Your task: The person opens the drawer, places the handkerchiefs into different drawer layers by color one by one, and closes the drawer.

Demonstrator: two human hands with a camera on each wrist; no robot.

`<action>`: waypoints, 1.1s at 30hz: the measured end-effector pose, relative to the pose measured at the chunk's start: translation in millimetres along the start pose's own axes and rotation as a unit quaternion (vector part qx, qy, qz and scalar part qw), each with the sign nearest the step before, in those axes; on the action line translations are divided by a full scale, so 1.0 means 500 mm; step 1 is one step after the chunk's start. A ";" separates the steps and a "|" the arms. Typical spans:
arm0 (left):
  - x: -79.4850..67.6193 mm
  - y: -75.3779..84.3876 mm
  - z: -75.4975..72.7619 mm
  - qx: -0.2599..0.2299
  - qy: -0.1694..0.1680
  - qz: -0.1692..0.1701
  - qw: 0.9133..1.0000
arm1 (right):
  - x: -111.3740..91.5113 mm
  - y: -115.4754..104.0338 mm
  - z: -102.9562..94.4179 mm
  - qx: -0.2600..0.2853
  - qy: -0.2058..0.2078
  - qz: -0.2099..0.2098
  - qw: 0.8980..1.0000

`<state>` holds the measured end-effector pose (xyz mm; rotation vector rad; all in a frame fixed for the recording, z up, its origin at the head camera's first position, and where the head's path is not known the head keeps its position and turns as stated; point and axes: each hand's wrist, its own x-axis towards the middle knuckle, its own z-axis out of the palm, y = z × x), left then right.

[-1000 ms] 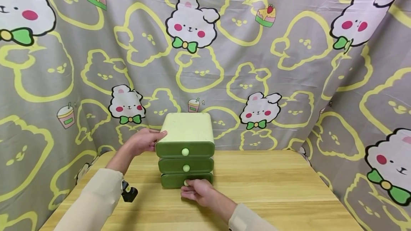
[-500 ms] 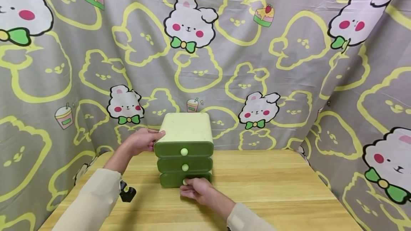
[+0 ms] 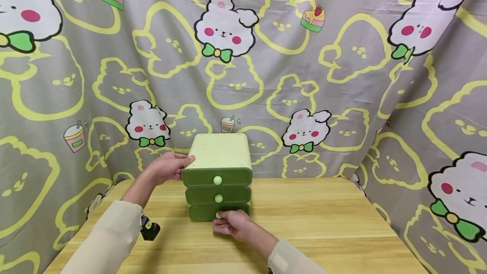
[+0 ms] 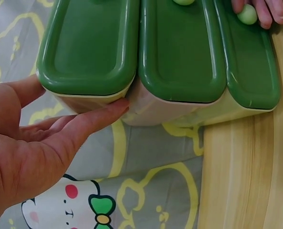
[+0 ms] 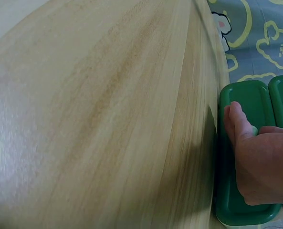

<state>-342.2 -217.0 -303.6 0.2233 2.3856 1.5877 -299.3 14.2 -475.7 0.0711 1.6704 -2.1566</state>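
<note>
A small drawer unit with a pale yellow-green top stands on the wooden table, its three dark green drawer fronts stacked one over another. My left hand steadies its upper left corner, the thumb on the top and the outstretched fingers along the side wall, as the left wrist view also shows. At the bottom drawer, my right hand pinches the round light green knob between thumb and fingers. That drawer's front sits nearly level with the others. The upper two knobs are untouched.
Wooden tabletop spreads to both sides and in front of the unit. A grey curtain with cartoon rabbits hangs close behind and around the table. A black device is strapped under the left wrist.
The bottom drawer's front has slid back slightly toward the unit, and the right hand has moved with it. The left hand keeps its place. The head view has shifted a little.
</note>
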 end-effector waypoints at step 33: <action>-0.079 -0.093 0.010 0.065 0.073 -0.012 0.995 | -0.105 -0.126 -0.159 -0.244 -0.003 -0.090 0.965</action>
